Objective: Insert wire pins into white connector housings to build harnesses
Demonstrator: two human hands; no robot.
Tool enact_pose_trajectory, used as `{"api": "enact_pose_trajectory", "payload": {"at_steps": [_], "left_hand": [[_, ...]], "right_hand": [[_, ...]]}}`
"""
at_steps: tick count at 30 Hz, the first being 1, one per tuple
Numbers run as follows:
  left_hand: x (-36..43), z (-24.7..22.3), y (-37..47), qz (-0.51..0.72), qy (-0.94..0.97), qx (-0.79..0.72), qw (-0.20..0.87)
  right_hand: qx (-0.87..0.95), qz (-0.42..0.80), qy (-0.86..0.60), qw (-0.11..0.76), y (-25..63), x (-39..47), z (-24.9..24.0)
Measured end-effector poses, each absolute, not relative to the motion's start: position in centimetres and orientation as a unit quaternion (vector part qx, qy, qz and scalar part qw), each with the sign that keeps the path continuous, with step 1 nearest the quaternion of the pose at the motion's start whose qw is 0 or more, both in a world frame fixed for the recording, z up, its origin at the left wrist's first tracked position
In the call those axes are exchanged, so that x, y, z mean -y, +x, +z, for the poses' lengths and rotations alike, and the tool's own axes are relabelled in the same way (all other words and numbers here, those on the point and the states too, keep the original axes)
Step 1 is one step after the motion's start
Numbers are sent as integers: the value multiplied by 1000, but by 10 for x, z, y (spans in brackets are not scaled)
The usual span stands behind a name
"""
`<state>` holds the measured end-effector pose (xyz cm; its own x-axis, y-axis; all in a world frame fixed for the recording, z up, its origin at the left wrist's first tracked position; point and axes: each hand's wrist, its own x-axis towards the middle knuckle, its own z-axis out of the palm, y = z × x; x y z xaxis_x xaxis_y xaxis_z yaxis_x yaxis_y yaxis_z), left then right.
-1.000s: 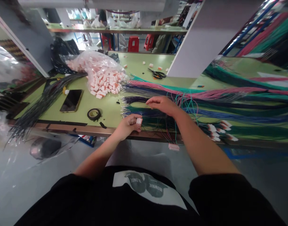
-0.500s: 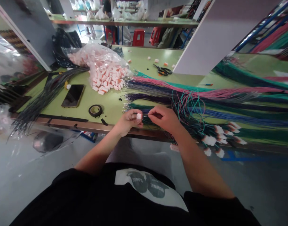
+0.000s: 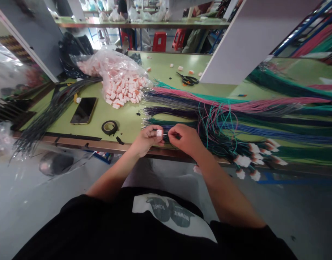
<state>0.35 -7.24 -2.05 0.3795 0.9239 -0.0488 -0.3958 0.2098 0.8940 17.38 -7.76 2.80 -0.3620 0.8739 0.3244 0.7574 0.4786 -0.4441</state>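
Note:
Between the thumb and fingers of my left hand (image 3: pixel 148 140) is a small white and orange connector housing (image 3: pixel 159 133), held over the table's front edge. Just to its right, my right hand (image 3: pixel 186 138) pinches a thin wire (image 3: pixel 165 134) whose end points at the housing's right side. Whether the tip is inside the housing is too small to tell. Bundles of loose wires in pink (image 3: pixel 182 93), teal, blue and dark colours lie behind and right of my hands, with metal tips at their left ends. Finished-looking wires with white connectors (image 3: pixel 242 160) hang over the edge at the right.
An open plastic bag (image 3: pixel 111 65) spills many connector housings (image 3: pixel 125 90) onto the green table (image 3: pixel 133 124). Nearby are a phone (image 3: pixel 84 111), a roll of black tape (image 3: pixel 109 127), dark wires (image 3: pixel 54 104) and scissors (image 3: pixel 187 79). A pale post (image 3: pixel 231 47) stands at the back right.
My right hand has moved slightly left, closer to the connector housing, along with the wire. My left hand has barely moved.

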Motion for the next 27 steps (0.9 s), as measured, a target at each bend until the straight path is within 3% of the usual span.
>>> {"api": "enact_pose_trajectory", "payload": {"at_steps": [16,20,23,27], "left_hand": [[76,-16,6,452,414,-338,714],[75,-15,6,453,418,-345,708],[76,-14,6,442,436,-364,695],[82,-6,7,386,531,-379,653]], "right_hand": [[809,193,-487,266,171,72,24],[811,165,-495,265,164,77,23],[826,172,-488,225,167,76,30],[834,275,-461,129,204,36,51]]}}
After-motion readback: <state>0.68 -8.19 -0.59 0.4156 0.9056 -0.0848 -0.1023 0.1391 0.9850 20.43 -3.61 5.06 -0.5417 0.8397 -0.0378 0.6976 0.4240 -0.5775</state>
